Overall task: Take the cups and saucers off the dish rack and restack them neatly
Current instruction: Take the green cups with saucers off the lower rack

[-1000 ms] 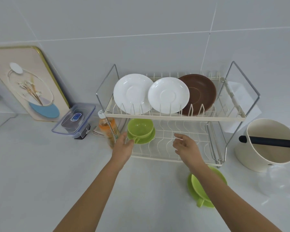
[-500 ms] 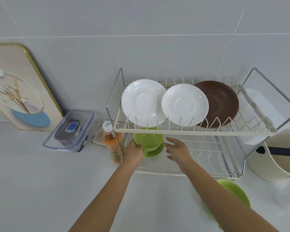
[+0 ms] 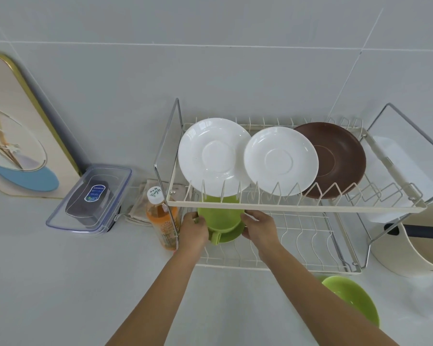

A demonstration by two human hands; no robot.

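head view: your left hand (image 3: 194, 227) and right hand (image 3: 259, 227) reach into the rack's (image 3: 295, 208) lower tier, one on each side of the green cup (image 3: 220, 217), fingers curled against it — a two-handed grip. cup sits on a green saucer (image 3: 231, 236) on the lower wires, handle toward you. upper tier: two white saucers (image 3: 214, 156) (image 3: 280, 159) and a brown saucer (image 3: 340, 158) standing on edge. another green saucer (image 3: 353, 297) lies on the counter (image 3: 60, 283), partly behind your right forearm. juice bottle (image 3: 161, 221) just left of the rack.
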